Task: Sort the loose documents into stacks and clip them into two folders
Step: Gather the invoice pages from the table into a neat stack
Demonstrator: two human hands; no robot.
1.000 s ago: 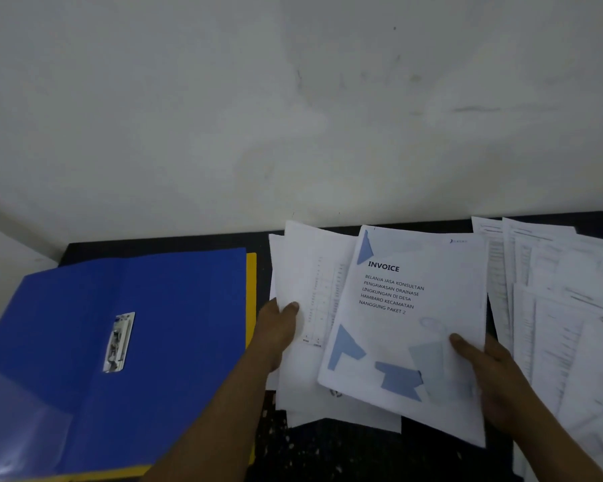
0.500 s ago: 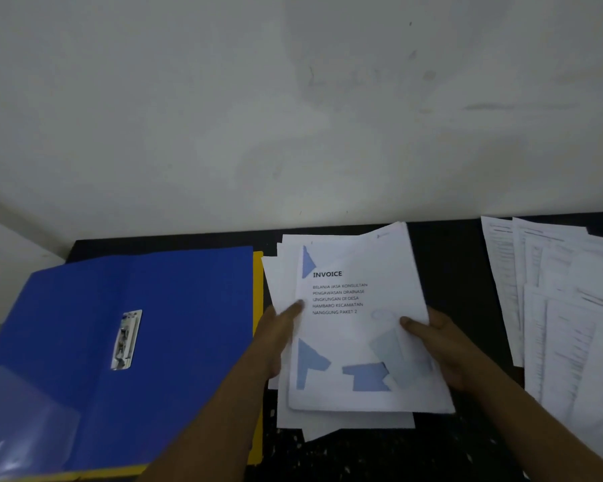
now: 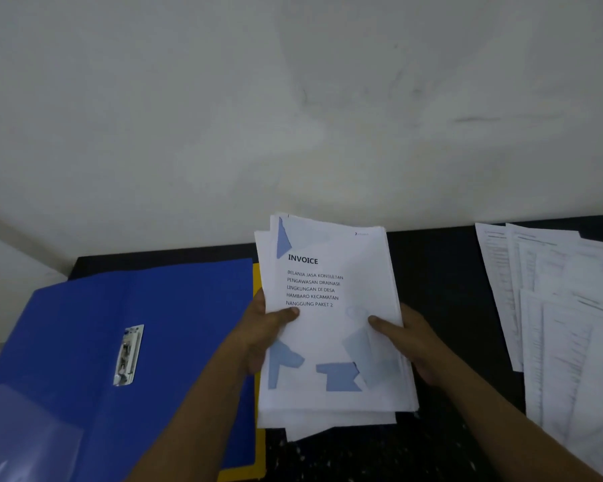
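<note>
A stack of white papers (image 3: 331, 328) topped by a sheet headed INVOICE sits mid-table, held between both hands. My left hand (image 3: 261, 328) grips its left edge, thumb on top. At the right edge my right hand (image 3: 408, 339) grips it the same way. An open blue folder (image 3: 84, 342) with a metal clip (image 3: 129, 354) lies to the left, on top of a yellow folder (image 3: 257, 283) that shows only as a strip. More loose documents (image 3: 564, 325) are fanned out at the right.
The black table (image 3: 439, 273) butts against a white wall (image 3: 293, 116). A bare strip of table lies between the held stack and the fanned sheets at the right.
The invoice sheet moved left onto the other papers. Both hands closed in on the sides and squared the sheets into one stack, now raised more upright.
</note>
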